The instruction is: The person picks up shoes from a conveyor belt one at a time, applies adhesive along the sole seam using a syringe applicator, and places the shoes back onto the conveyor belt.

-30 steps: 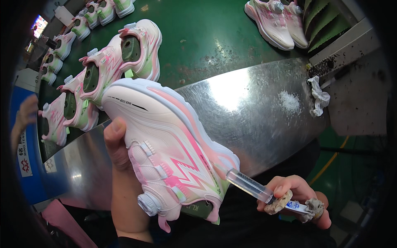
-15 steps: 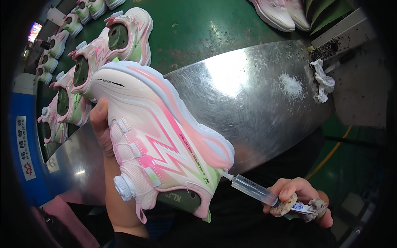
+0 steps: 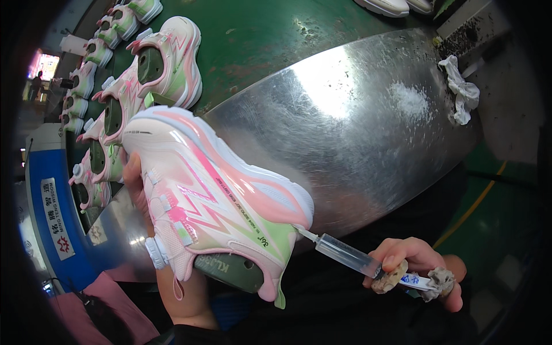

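My left hand (image 3: pixel 135 184) is closed round the far side of a pink, white and green sneaker (image 3: pixel 230 190), its fingers mostly hidden behind the upper. The shoe is held up on its side, toe at the upper left, with a dark green shoe last (image 3: pixel 227 270) inside and a white dial at the tongue. In my right hand (image 3: pixel 411 261) is a clear syringe (image 3: pixel 348 255), its flange and plunger end wrapped in grubby tape or padding. The thin tip meets the heel where the upper joins the sole; whether it enters a gap there I cannot tell.
A scratched metal plate (image 3: pixel 368 144) lies under the shoe, with white residue on it. A crumpled white cloth (image 3: pixel 462 92) rests at its right edge. Several matching shoes (image 3: pixel 169 63) line the green surface (image 3: pixel 247 46) at the left. A blue panel (image 3: pixel 52 195) stands at far left.
The shoe and syringe have shifted slightly left, with the tip still at the heel. The background has shifted too, as the head view turned. Both hands keep their hold.
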### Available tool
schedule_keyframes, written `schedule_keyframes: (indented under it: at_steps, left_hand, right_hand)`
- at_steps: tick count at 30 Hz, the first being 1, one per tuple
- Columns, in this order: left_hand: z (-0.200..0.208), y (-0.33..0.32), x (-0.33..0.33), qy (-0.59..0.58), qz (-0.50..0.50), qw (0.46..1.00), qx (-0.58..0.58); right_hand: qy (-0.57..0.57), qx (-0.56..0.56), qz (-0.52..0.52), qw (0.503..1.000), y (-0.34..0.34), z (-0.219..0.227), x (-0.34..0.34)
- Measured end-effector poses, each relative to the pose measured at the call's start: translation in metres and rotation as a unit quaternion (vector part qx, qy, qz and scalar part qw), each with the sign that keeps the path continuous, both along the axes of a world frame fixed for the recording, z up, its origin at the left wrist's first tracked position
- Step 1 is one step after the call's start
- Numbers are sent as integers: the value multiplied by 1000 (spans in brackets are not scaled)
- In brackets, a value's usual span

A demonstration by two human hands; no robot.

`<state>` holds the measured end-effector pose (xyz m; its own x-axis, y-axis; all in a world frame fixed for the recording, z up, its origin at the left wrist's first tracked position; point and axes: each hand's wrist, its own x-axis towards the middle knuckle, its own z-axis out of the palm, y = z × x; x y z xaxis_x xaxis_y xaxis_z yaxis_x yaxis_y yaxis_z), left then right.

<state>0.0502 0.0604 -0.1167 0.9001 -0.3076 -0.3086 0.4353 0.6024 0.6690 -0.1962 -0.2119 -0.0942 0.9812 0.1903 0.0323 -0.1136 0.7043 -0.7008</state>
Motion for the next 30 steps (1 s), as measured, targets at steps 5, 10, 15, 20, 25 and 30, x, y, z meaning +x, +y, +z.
schedule_keyframes:
  at_steps: [5,10,15,20,25,30]
  left_hand:
    - [21,16,-16,56,-42,997,33]
    - [24,47,-36,133,-84,987,18]
    - [17,118,-52,-318,-192,821,434]
    - [18,123,-95,-12,-37,955,295]
    - [20,139,-134,27,-69,949,308]
    - [29,121,-165,88,-107,965,221]
  right_hand:
    - [3,16,-6,1000,1,7,-3]
    - [-22,54,8,998,5,-25,3]
    - [-54,48,9,997,19,-28,12]
    - [-60,34,22,997,25,-33,13]
    - [-60,32,38,997,35,-32,11]
    - [-51,10,24,998,38,-25,7]
